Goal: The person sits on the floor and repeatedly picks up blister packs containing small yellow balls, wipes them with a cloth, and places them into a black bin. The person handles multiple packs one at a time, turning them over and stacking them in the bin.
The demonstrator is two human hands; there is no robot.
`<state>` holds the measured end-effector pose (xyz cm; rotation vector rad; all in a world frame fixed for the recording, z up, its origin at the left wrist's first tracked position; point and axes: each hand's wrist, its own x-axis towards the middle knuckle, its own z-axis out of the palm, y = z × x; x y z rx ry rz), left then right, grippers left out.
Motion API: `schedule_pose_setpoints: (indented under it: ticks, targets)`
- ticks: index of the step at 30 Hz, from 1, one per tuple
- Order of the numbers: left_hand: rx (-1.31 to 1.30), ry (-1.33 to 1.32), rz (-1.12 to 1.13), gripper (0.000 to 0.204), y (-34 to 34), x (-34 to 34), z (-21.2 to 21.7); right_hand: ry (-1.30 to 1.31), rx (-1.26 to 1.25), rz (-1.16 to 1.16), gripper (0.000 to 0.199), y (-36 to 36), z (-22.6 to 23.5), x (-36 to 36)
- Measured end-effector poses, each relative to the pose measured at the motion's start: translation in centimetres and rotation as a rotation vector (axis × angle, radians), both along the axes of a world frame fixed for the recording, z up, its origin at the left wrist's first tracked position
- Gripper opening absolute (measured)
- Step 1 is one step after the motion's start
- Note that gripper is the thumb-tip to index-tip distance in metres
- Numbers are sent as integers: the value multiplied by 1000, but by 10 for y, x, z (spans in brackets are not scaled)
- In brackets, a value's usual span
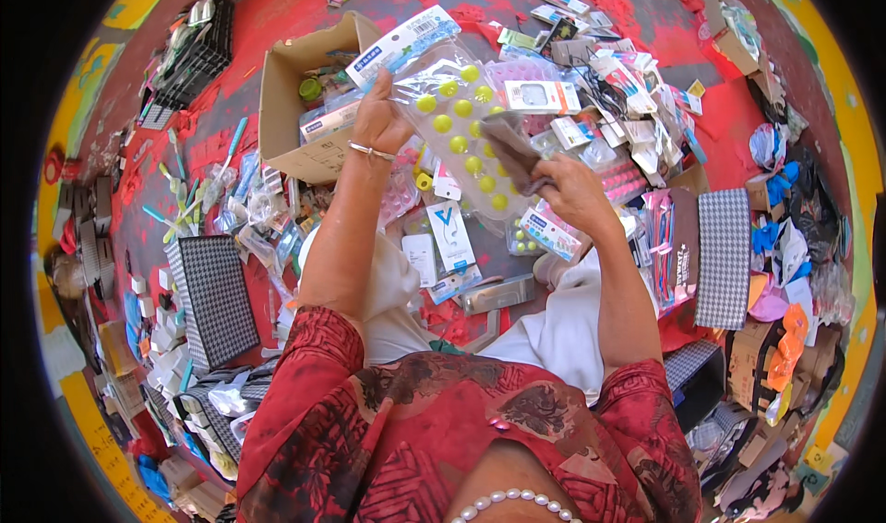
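Note:
My left hand (380, 117) is closed on a clear plastic package (448, 168) by its upper left edge. Rows of yellow-green round spots show through the package, and a white and blue header card (406, 45) tops it. My right hand (570, 191) grips a grey-brown cloth (509, 146), which lies against the package's right side and hides part of it. Directly behind the raised package sits an open cardboard box (281, 108) with packaged goods inside. Below, between my knees, lie a white card package (450, 235) and a flat grey metallic case (498, 294).
A heap of small boxed and bagged goods (637, 108) spreads to the right. Brushes (235, 143) and plastic bags lie on the left. Houndstooth-patterned boxes stand at left (214, 292) and right (723, 260). A black crate (194, 57) stands far left.

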<state>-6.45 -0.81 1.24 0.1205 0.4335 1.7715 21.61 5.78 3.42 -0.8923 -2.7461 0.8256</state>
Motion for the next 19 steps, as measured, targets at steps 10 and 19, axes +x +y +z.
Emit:
schedule_pose_setpoints:
  ticks: [10, 19]
  targets:
    - [33, -78, 83, 48, -4, -3, 13, 743, -708, -595, 31, 49, 20, 19]
    - [-59, 3, 6, 46, 1, 11, 1, 105, -1012, -7, 74, 25, 23, -21]
